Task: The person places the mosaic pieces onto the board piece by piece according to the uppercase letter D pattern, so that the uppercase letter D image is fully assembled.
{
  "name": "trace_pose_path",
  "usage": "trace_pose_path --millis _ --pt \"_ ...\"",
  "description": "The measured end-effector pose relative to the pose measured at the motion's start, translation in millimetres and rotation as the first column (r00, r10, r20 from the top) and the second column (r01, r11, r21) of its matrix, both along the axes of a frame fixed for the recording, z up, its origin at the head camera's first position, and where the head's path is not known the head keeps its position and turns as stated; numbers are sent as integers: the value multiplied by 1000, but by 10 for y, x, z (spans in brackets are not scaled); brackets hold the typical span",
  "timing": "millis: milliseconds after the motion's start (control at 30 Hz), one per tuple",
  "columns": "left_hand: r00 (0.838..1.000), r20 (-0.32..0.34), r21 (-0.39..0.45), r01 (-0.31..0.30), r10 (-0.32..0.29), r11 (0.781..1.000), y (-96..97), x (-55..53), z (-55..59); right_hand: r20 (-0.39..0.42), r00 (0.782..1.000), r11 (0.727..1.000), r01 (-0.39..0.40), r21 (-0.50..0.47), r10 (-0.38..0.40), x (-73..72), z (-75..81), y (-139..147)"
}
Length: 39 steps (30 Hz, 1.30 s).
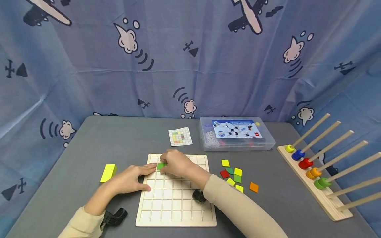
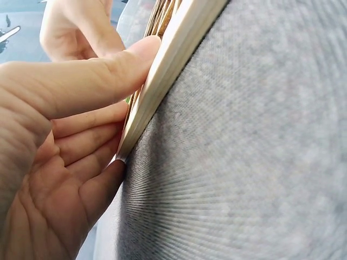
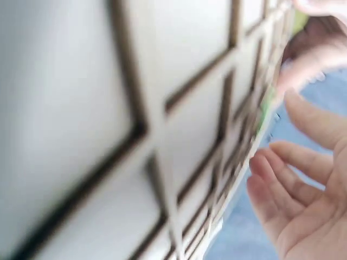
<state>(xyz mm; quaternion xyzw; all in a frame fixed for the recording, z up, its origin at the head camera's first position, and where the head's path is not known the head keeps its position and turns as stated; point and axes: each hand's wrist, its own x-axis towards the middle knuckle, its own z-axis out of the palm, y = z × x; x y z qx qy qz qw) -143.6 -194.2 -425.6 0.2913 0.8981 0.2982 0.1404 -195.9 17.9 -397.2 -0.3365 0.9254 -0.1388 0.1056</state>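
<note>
Green tile: flat or nearly so on the board (image 1: 175, 215), in its upper left part, just left of the frame's centre; full seating cannot be confirmed.
Right hand (image 1: 178, 164): bent fingers and thumb about the green tile (image 1: 161, 166); the right wrist view shows thumb and fingers parted, so whether they pinch it cannot be told.
Left hand (image 1: 131, 180): fingers extended, tips beside the tile; thumb spread from them and resting on the board's left edge.
Card (image 1: 180, 136): upper centre, behind the board, grid side up; placement should be checked against it.
Seating: judged the step in hand; square the tile to the grooves, then press evenly.
Steadying: advisable to keep the left thumb's contact light, lest the board shift.
Loose tiles (image 1: 237, 178): right of centre, on the table.
</note>
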Motion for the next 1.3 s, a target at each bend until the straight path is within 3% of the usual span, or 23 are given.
trace_pose_path --millis 167,333,533,767,933,1100,1300 --pt "1000 1 1 2 -2 1000 20 -8 -20 79 997 991 30 -134 -19 29 101 372" --pt "1000 -13 3 -8 8 1000 23 -3 -51 71 996 972 59 -227 -44 135 153 882" --pt "1000 -8 10 2 -2 1000 19 -14 -81 -3 989 964 142 -226 -147 330 136 1584" --pt "1000 -7 1 -6 6 1000 -3 -16 -64 67 950 932 311 -184 -304 515 68 2203" --pt "1000 -12 -6 -7 7 1000 -14 -19 -71 132 914 910 398 -118 -383 550 18 2387" --pt "1000 1 -6 -6 6 1000 -20 -3 -72 129 901 904 424 -58 -415 544 -65 2411" --pt "1000 12 1 -4 4 1000 -5 -7 -46 100 890 890 452 -56 -446 524 -131 2377"
